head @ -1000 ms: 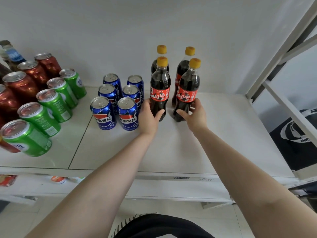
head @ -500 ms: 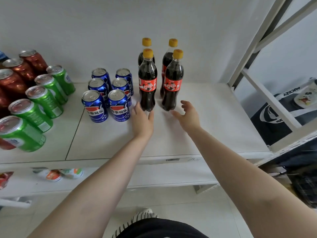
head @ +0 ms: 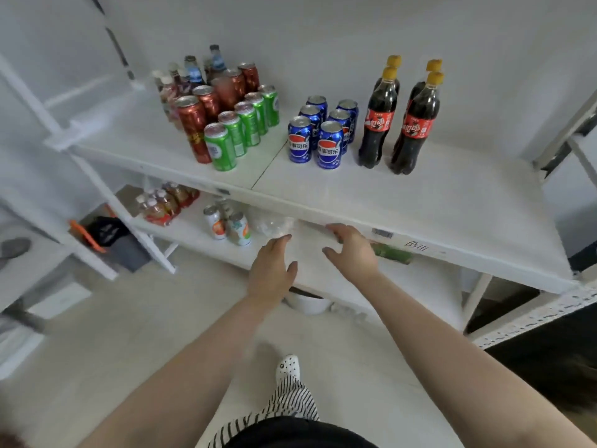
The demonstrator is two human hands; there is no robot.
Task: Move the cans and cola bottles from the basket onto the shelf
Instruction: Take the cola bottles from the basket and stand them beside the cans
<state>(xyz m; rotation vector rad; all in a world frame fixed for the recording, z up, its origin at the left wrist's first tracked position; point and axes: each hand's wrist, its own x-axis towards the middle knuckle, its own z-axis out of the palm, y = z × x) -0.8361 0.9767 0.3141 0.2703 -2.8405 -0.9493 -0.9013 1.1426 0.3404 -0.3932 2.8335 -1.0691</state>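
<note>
- Left hand (head: pixel 270 273) and right hand (head: pixel 352 250): both empty, fingers loosely spread, palms down, in front of the shelf (head: pixel 436 202) edge, touching nothing that can be seen.
- Four cola bottles (head: pixel 376 124), yellow caps, upright in a two-by-two block at right of the shelf top.
- Six blue cans (head: pixel 329 145) just left of the bottles, in two rows.
- Green cans (head: pixel 223 151) and red cans (head: pixel 193 130) further left, in rows running back; mixed small bottles (head: pixel 193 71) behind them.
- Front strip and right end of shelf bare.
- Lower shelf (head: pixel 190 227): a few cans, one bottle pack.
- Basket not in view.
</note>
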